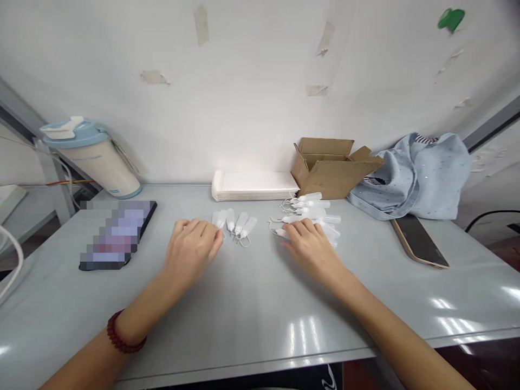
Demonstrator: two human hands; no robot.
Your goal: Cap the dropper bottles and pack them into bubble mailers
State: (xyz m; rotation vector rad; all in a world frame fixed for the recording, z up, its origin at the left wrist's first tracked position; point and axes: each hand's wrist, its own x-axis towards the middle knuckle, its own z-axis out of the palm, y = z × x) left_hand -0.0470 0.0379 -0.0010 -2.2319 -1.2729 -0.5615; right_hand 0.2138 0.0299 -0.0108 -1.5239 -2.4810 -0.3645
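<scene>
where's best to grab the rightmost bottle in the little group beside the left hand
Probably the translucent body of that rightmost bottle, coming from above and its right: it lies flat with tabletop showing on that side, while the next bottle sits close on its left and the thin loop at the near end looks flimsier.

I have open table (pixel 244 314) at lower centre; bottles (pixel 248 227) crowd mid-frame, and just beyond them the stack (pixel 255 187) and box (pixel 333 181) block me.

On the tabletop (pixel 244 303), squeeze bottles (pixel 312 204) lie in two clusters before a mailer stack (pixel 255 185) and the carton (pixel 335 179) right of it; a tumbler (pixel 103 165) stands left, a cloth bag (pixel 441 179) right.
</scene>
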